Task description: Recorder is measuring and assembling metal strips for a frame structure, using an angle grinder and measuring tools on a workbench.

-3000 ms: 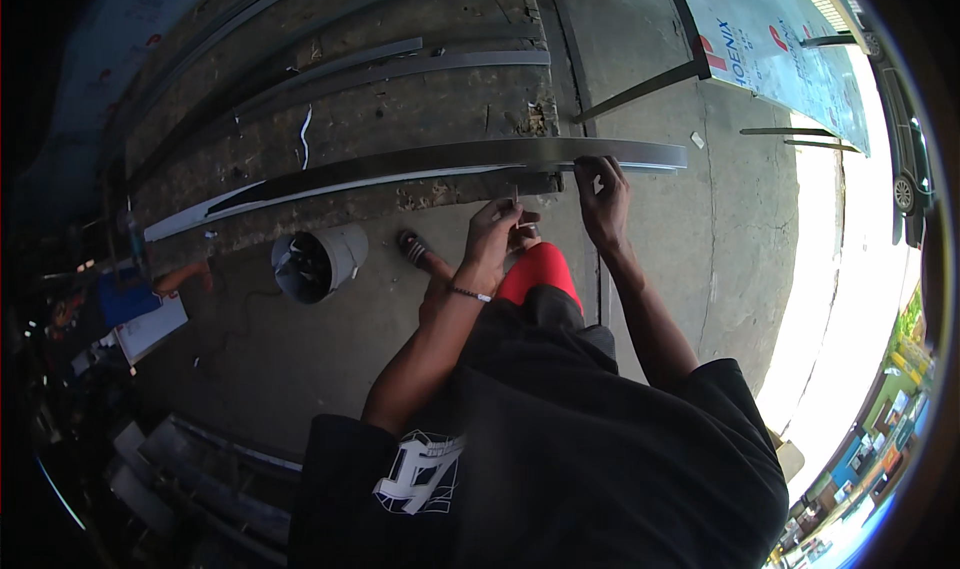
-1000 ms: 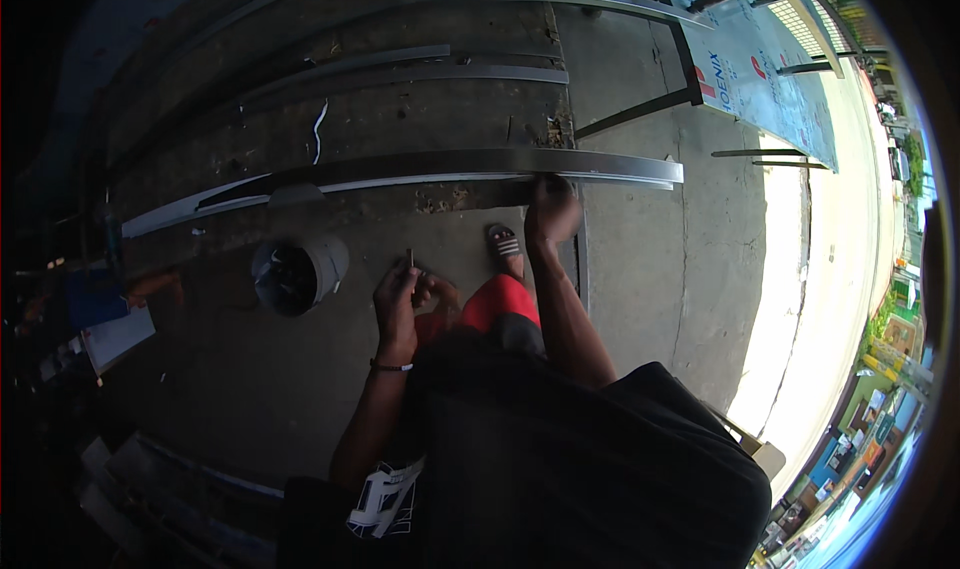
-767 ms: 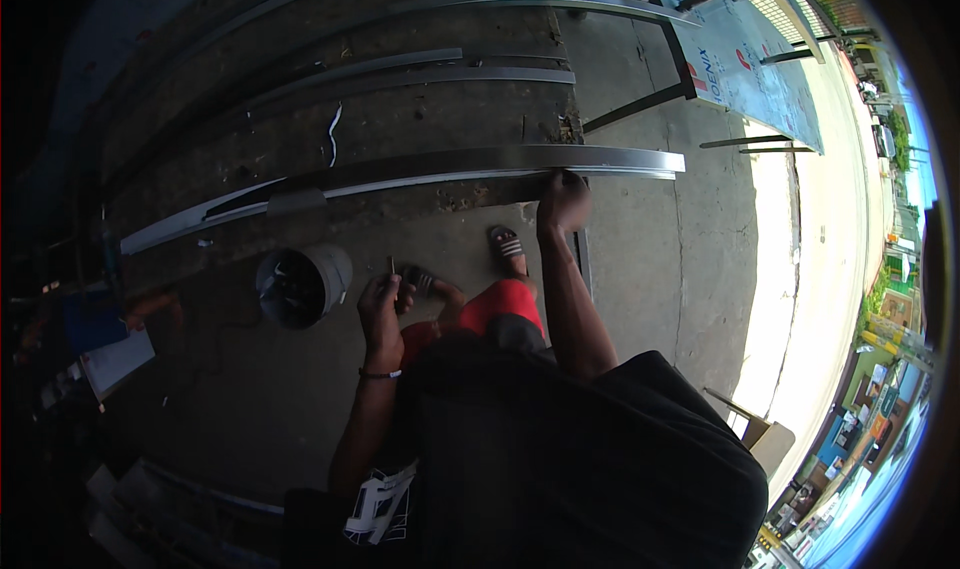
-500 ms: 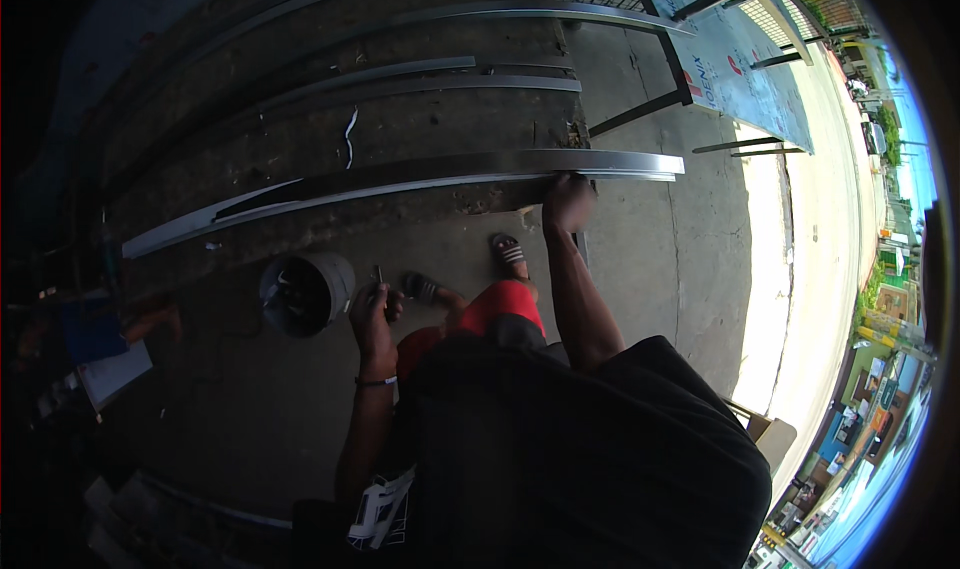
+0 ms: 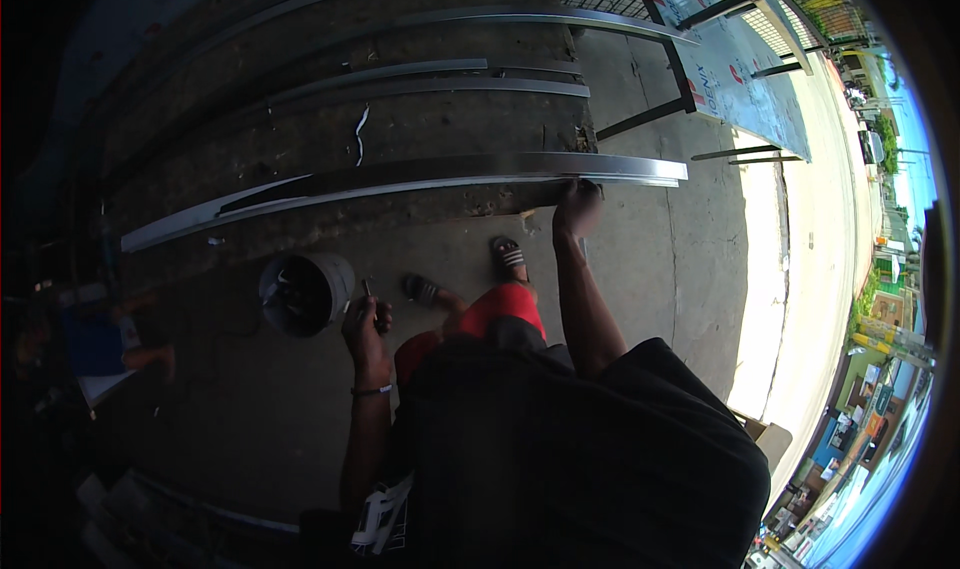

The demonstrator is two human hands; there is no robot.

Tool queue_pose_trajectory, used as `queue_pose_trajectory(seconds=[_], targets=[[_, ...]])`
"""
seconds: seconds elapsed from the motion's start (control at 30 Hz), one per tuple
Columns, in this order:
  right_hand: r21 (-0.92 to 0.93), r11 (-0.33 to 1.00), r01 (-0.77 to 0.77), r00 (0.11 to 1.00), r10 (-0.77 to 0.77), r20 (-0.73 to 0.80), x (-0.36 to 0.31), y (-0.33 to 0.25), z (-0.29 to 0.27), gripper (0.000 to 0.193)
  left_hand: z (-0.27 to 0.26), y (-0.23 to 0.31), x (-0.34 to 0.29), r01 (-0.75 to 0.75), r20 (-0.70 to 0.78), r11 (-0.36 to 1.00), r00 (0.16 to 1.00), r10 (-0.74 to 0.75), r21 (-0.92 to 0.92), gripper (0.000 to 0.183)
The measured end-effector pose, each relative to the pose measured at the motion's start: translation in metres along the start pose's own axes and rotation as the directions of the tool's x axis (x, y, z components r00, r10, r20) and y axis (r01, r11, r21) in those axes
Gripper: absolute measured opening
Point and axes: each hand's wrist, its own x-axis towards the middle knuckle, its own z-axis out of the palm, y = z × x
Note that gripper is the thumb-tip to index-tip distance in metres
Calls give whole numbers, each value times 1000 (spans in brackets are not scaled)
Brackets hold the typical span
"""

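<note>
A long silvery metal profile (image 5: 500, 168) lies along the near edge of the dark work table (image 5: 290, 222), its right end reaching past the table. Just below that end is my right hand (image 5: 577, 214), closed and partly blurred; whatever its fingers hold is too dark to make out. My left hand (image 5: 366, 331) is closed around a small thin rod-like piece (image 5: 368, 287) whose tip sticks up above the fingers. Beside this hand, on the floor, stands a grey bucket (image 5: 340, 279) with dark contents I cannot tell apart.
More metal profiles (image 5: 480, 87) lie farther back on the table, near a curled white strip (image 5: 361, 134). A film-covered panel (image 5: 740, 84) on dark legs stands at the far right. Another person (image 5: 95, 339) sits low at the left. My sandalled feet (image 5: 508, 254) are below the table.
My right hand has shifted slightly right and down under the profile's end. My left hand has moved a little left and down with the thin piece. The person at left has moved an arm.
</note>
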Motion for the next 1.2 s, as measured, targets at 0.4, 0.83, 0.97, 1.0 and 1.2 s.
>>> queue_pose_trajectory(seconds=[0.4,0.83,0.97,1.0,1.2], targets=[[-17,986,-164,985,162,-55,-1,-30,0,37,-1,7,-3,-15,-1,999,1000,15,-41,11],[-35,993,-109,994,108,-22,2,-18,7,36,-10,10,-2,-54,-31,999,998,54,1,13],[-113,992,54,999,-53,13,7,-6,1,28,12,12,-7,-87,25,994,996,86,59,16],[-106,988,109,992,-102,69,11,4,0,28,23,15,-10,-93,71,988,994,85,125,17],[-98,919,382,919,-366,149,19,30,-16,31,102,2,-7,-289,314,936,924,218,201,13]])
